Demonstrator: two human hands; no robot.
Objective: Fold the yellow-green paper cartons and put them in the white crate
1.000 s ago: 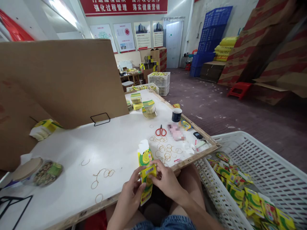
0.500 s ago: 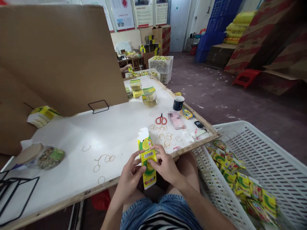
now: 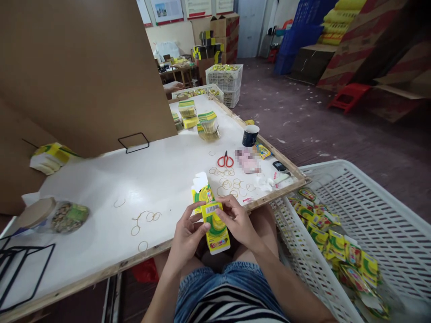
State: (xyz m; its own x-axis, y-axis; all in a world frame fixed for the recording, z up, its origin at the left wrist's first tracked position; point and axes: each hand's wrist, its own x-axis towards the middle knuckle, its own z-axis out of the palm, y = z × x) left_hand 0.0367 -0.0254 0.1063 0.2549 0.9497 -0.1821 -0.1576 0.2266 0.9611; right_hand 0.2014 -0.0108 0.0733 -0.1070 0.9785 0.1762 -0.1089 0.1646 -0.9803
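Note:
Both of my hands hold a yellow and green printed carton [image 3: 216,229] at the table's front edge, above my lap. A barcode shows near its upper fold, and a printed part with a white flap stretches away behind it over the tabletop. My left hand [image 3: 187,235] grips the left edge, thumb in front and fingers behind. My right hand [image 3: 239,224] pinches the upper right edge, with its thumb on the front face. Whether the front and back parts are one piece I cannot tell. Rubber bands [image 3: 232,184] lie just beyond on the white table [image 3: 101,188].
Red-handled scissors [image 3: 225,160], a dark mug [image 3: 250,135] and carton stacks [image 3: 208,123] are on the table. A white crate [image 3: 357,172] with packets stands at right. A cardboard sheet [image 3: 87,67] rises at left, near a bag of brownish pieces [image 3: 69,217]. Another person's hand [image 3: 173,86] shows far back.
The carton's near part has swung slightly right and up, its face turned more toward me. Both hands keep their hold. The view has tilted down a little.

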